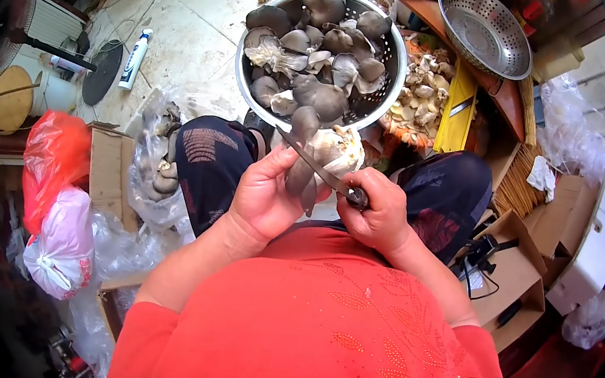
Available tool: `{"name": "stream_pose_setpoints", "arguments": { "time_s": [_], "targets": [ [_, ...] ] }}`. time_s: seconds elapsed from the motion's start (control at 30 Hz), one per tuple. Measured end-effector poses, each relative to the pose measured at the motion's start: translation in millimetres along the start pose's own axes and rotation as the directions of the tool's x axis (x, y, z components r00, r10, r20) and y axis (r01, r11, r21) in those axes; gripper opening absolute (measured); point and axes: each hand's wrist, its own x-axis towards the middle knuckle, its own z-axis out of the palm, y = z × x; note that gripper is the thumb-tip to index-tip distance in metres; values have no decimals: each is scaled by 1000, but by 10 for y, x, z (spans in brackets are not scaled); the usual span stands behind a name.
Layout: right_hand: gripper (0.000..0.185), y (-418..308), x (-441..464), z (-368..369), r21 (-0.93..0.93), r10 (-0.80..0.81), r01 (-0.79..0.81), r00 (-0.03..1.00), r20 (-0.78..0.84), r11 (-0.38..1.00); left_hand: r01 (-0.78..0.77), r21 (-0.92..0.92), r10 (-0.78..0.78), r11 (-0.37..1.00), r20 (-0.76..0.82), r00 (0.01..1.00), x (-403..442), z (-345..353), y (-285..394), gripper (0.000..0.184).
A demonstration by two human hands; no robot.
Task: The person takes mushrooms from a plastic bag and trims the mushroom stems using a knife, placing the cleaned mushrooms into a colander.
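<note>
Red plastic bag point(57, 157) far left of the colander point(398, 80) and nearer the wearer; pink-and-white bag point(61, 244) against its lower edge. Blue-and-white can point(135, 59) upright, left of the colander; floor tiles point(195, 16) spread between the two, the widest open room in view. Cardboard box point(108, 176) and clear bag of mushrooms point(162, 173) crowd the colander's near-left side, tight up to the wearer's left knee.

Left hand point(265, 192), just nearer than the colander's front rim: fingers curled round the grey caps of an oyster mushroom cluster point(333, 148), thumb up by the blade. Cluster's pale base points right; its top overlaps the colander's near rim in this view. Knife point(316, 167) slants across the cluster; cannot tell whether its edge has bitten in. Right hand point(377, 205) closed in a fist on the dark handle. Both hands sit between the knees, little side room there.

Colander itself heaped with grey oyster mushrooms point(320, 98). Just right of it, pale mushroom trimmings point(425, 91), bounded by a yellow strip point(458, 110). Farther right and back, shallow perforated bowl point(484, 32) at a reddish-brown table's edge.
</note>
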Motion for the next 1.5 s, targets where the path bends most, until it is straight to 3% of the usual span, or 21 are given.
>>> {"name": "stream_pose_setpoints", "arguments": {
  "time_s": [0.13, 0.2, 0.3, 0.43, 0.53, 0.63, 0.77, 0.87, 1.0, 1.13, 1.2, 1.27, 1.37, 1.43, 1.5],
  "targets": [
    [28, 25, -16, 11, -4, 26, -26, 1000, 10, 1000, 55, -81, -53, 995, 18, 998, 14, -21, -41, 34],
    [28, 63, -30, 21, -8, 48, -48, 999, 21, 999, 94, -187, -72, 978, 121, 990, 29, -61, -49, 34],
    [28, 148, -90, 53, 19, 66, -66, 998, 4, 998, 56, -90, -43, 994, 135, 990, 57, -150, -33, 32],
    [29, 218, -172, 32, 10, 88, -89, 996, 30, 996, 72, -110, -58, 991, 129, 990, 62, -181, -35, 31],
    [30, 273, -260, 4, 11, 78, -78, 996, 43, 997, 84, -256, -31, 963, 204, 979, 58, -169, -50, 35],
    [30, 302, -264, -10, 17, 68, -69, 996, 51, 997, 118, -235, -68, 965, 209, 976, 50, -173, -59, 37],
    [32, 326, -238, 18, 22, 37, -37, 999, 8, 999, 1, 106, -2, 994, 8, 1000, 43, 10, -102, 42],
    [38, 330, -126, 122, 34, -27, 31, 994, -106, 999, 18, 187, -31, 982, 70, 997, 127, -88, -252, 39],
    [40, 335, -79, 160, 42, -14, 19, 991, -132, 999, 55, 148, -45, 987, -73, 996, 110, -32, -241, 39],
    [36, 318, -68, 177, 103, 32, -18, 990, -138, 994, 36, 168, -19, 985, -99, 995, 136, -26, -235, 38],
    [30, 310, -50, 145, 169, 132, -119, 989, -68, 978, -42, 177, 49, 983, -33, 998, 200, -89, -204, 35],
    [22, 265, -14, 93, 166, 131, -117, 988, -79, 979, -118, 86, 126, 989, -108, 986, 276, -50, -98, 28],
    [19, 193, 127, 55, 206, 180, -158, 979, -92, 966, -238, 187, 252, 953, -52, 966, 446, -112, 78, 27],
    [21, 142, 300, 93, 567, 536, -490, 839, 99, 662, -275, 222, 288, 936, -31, 957, 578, -61, 148, 29],
    [26, 162, 524, 136, 694, 615, -549, 765, 192, 466, -326, 251, 325, 911, 46, 945, 704, 15, 212, 32]
  ]
}}
